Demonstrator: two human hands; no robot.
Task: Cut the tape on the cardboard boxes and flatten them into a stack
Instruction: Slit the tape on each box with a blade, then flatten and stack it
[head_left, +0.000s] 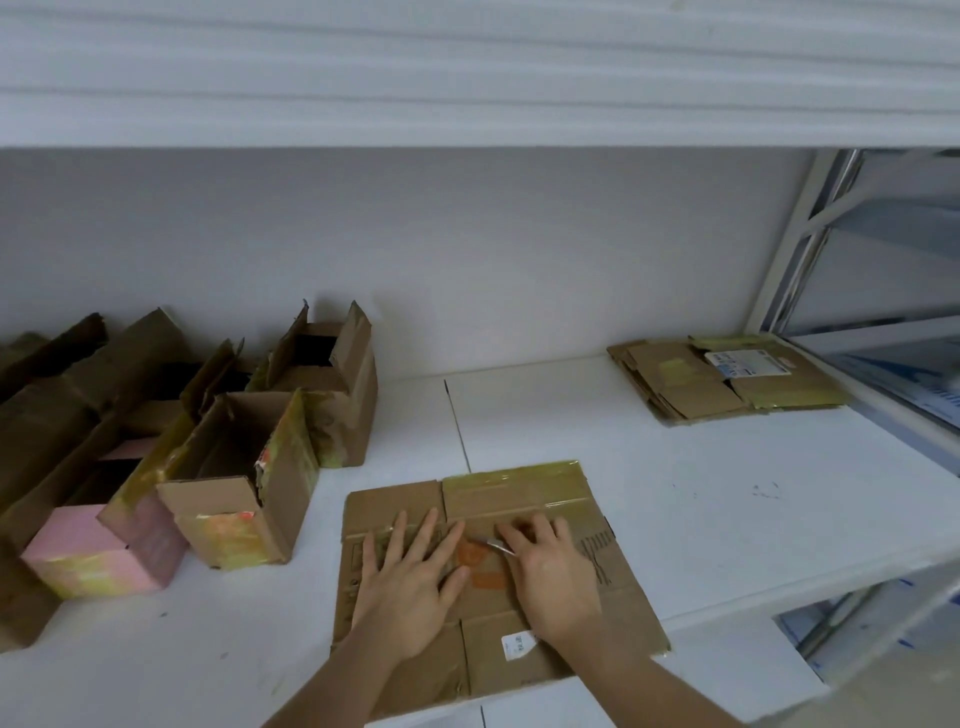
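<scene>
The flattening step is in hand: both hands are pressing a flattened cardboard box (498, 587) down on the white bench (701, 519). The left hand (410, 587) is lying with fingers spread flat; the right hand (553, 577) is pressing while holding a thin metal blade (493, 544) under its fingers. Next, I judge, this creased, tape-glossed sheet needs carrying to the flat stack (727, 382) far right. Open boxes (234, 467), dull corrugated brown and pink, are waiting at left.
</scene>
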